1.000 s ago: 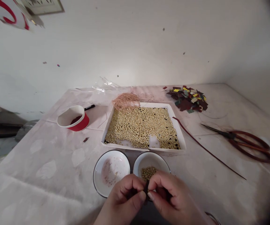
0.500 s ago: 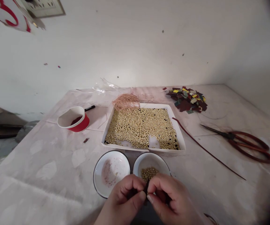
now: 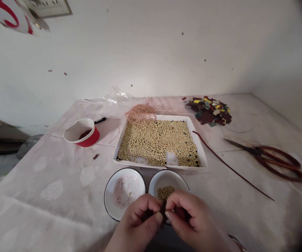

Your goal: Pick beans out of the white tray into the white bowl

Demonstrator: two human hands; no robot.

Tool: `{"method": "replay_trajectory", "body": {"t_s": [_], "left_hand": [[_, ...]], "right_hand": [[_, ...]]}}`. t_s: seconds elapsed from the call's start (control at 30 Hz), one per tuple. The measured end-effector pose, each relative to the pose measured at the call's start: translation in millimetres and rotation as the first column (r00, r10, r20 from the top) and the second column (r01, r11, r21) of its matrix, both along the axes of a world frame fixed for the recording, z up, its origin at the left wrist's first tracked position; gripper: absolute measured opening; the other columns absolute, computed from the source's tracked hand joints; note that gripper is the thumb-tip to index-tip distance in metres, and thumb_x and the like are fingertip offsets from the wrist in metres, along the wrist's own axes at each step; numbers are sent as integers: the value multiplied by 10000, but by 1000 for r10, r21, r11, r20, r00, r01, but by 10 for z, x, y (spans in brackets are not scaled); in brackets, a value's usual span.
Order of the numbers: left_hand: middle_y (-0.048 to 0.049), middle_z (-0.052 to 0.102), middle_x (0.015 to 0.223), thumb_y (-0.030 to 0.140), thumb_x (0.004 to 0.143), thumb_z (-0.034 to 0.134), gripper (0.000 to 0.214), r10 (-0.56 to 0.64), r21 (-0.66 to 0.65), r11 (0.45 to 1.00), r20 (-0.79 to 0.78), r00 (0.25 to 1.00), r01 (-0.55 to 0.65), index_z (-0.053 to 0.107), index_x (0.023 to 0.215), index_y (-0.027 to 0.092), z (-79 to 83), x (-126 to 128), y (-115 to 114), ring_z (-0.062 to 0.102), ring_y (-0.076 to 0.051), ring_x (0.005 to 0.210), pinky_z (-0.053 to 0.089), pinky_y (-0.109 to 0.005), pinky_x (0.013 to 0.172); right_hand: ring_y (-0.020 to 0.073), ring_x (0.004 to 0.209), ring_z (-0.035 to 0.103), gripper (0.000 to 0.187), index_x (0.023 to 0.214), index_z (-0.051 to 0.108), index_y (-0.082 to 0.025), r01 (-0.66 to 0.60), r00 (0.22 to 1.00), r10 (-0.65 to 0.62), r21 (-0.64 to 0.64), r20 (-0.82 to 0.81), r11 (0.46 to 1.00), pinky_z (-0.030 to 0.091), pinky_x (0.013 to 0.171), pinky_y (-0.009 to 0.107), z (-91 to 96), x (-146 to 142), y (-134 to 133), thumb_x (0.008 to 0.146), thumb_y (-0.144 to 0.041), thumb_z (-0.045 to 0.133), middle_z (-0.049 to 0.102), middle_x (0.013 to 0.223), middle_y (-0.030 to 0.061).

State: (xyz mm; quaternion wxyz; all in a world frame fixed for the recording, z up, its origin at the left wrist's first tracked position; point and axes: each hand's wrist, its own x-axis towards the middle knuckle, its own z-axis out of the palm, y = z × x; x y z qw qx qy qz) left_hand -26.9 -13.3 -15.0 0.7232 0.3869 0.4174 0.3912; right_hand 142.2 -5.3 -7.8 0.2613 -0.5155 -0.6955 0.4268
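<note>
- Both hands meet at the near edge of the table: the left hand [image 3: 137,224] and the right hand [image 3: 192,224] each pinch a small dark strip [image 3: 163,211] between thumb and forefinger, just over the right bowl [image 3: 166,178] of beads.
- Thin and light, the strip looks soft and easy to bend or tear, so a fingertip pinch at its ends seems the right hold.
- Beyond the left bowl [image 3: 124,190] sits the bead tray [image 3: 202,157]; scissors [image 3: 274,159] lie far right.
</note>
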Motion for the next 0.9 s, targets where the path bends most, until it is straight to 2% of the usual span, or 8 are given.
{"method": "replay_trajectory", "body": {"t_s": [0.1, 0.3, 0.57, 0.77, 0.9], "left_hand": [[8, 566, 716, 398, 770, 682, 250, 7, 2, 1000, -2, 1000, -7, 596, 692, 177, 1, 2, -3, 459, -115, 659, 352, -242, 632], [-7, 575, 726, 438, 760, 678, 297, -44, 13, 999, -47, 998, 45, 584, 686, 166, 5, -19, 15, 467, -129, 684, 361, -253, 652], [18, 546, 694, 382, 803, 651, 232, -19, 82, 997, 29, 999, 16, 592, 704, 181, -72, -4, -1, 455, -106, 639, 349, -234, 606], [3, 570, 739, 385, 801, 653, 242, -56, 62, 996, -35, 998, 59, 586, 705, 173, -58, -24, 3, 462, -116, 679, 357, -242, 638], [17, 557, 721, 371, 830, 621, 214, -67, 101, 993, 6, 998, 66, 578, 732, 186, -163, -48, -3, 458, -109, 664, 350, -237, 622]], "right_hand": [[107, 492, 447, 79, 708, 547, -215, 16, 1000, -16, -2, 2, 1000, 337, 463, 214, 14, 2, 6, 766, -176, 511, 474, 556, -54], [112, 502, 450, 82, 718, 565, -217, -36, 999, 34, 46, 38, 998, 345, 481, 223, 25, -3, -24, 758, -170, 511, 469, 566, -55], [113, 506, 454, 84, 726, 535, -215, 4, 1000, -3, -19, 30, 1000, 342, 469, 217, 15, 2, 27, 772, -157, 495, 470, 571, -52], [110, 505, 442, 73, 709, 535, -215, -15, 1000, 15, 14, 26, 1000, 337, 487, 221, 21, -12, -22, 751, -168, 500, 455, 559, -59], [102, 491, 416, 90, 705, 528, -214, -8, 1000, 9, -40, 14, 999, 316, 463, 212, 53, -18, 11, 770, -186, 474, 421, 555, -66]]}}
